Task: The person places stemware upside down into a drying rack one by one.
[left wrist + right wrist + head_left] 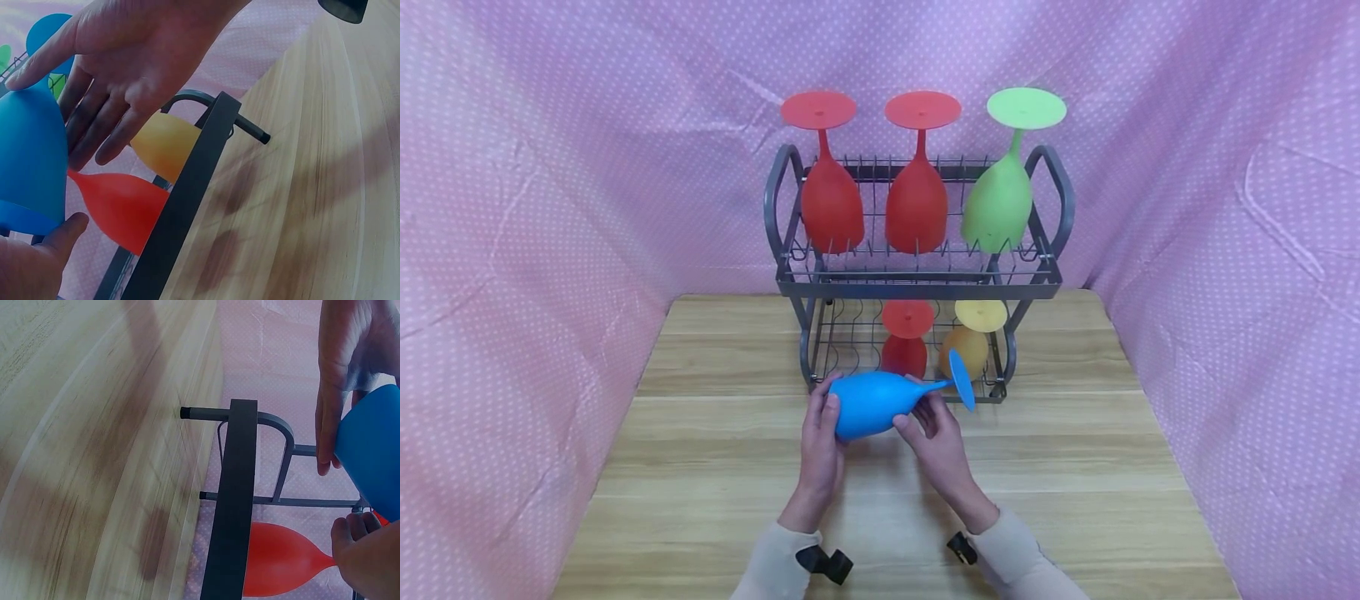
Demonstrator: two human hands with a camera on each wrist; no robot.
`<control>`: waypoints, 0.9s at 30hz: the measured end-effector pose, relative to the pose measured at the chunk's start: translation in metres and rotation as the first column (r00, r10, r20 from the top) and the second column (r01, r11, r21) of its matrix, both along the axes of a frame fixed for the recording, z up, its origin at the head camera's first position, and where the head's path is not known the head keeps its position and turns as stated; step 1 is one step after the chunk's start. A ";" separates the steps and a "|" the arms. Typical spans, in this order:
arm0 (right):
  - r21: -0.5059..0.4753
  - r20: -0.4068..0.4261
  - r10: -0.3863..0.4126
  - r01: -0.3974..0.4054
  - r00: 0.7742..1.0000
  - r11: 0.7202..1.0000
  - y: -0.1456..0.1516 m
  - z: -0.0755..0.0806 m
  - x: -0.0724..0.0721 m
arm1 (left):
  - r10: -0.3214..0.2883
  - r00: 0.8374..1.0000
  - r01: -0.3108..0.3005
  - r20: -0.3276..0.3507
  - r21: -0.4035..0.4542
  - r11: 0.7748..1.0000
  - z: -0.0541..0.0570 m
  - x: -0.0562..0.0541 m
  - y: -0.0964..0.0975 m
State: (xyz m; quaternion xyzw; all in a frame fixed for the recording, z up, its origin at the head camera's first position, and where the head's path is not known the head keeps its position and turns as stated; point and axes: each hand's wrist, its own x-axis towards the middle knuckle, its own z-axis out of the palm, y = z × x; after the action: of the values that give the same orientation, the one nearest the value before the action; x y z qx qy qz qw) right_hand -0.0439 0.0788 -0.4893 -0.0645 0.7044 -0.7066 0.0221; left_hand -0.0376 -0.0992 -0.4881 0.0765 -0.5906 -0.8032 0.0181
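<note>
A blue plastic wine glass [872, 404] lies sideways between both hands above the table, its foot to the right. My left hand [822, 450] grips the bowl at the rim end, thumb on the near side. At the stem end, my right hand [946, 450] holds the bowl with its thumb in front and fingers underneath. In the left wrist view, the right thumb touches the blue wine glass [31, 150] while the other fingers extend beside it. The right wrist view shows the left hand [344, 356] along the bowl's far end.
Behind the hands stands a dark two-tier wire rack [917, 290]. Its upper tier bears upside-down glasses: red [832, 208], red [917, 208] and green [998, 204]. Below are a red glass [904, 354] and a yellow glass [964, 354]. Pink dotted cloth surrounds the wooden table [700, 467].
</note>
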 end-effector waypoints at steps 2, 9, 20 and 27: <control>0.000 0.004 -0.001 0.001 1.000 1.000 -0.001 0.000 0.000 | 0.002 1.000 -0.002 -0.001 -0.002 1.000 0.000 0.000 0.000; 0.001 0.016 0.002 -0.002 1.000 1.000 -0.003 0.001 0.000 | 0.006 1.000 -0.006 0.005 0.001 1.000 0.000 0.000 0.001; 0.003 0.014 0.016 -0.016 1.000 1.000 -0.004 0.000 -0.001 | -0.016 1.000 0.016 0.009 -0.042 0.999 -0.005 0.000 -0.004; 0.042 -0.043 -0.002 0.004 0.999 0.999 -0.005 -0.001 -0.009 | -0.020 0.998 0.005 -0.059 -0.251 0.968 -0.016 0.001 -0.021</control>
State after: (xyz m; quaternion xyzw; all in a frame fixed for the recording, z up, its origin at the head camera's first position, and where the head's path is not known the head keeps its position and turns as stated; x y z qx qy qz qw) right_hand -0.0529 0.0736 -0.4906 -0.0782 0.7195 -0.6901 0.0074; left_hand -0.0367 -0.1197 -0.5042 0.0452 -0.6870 -0.7241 0.0408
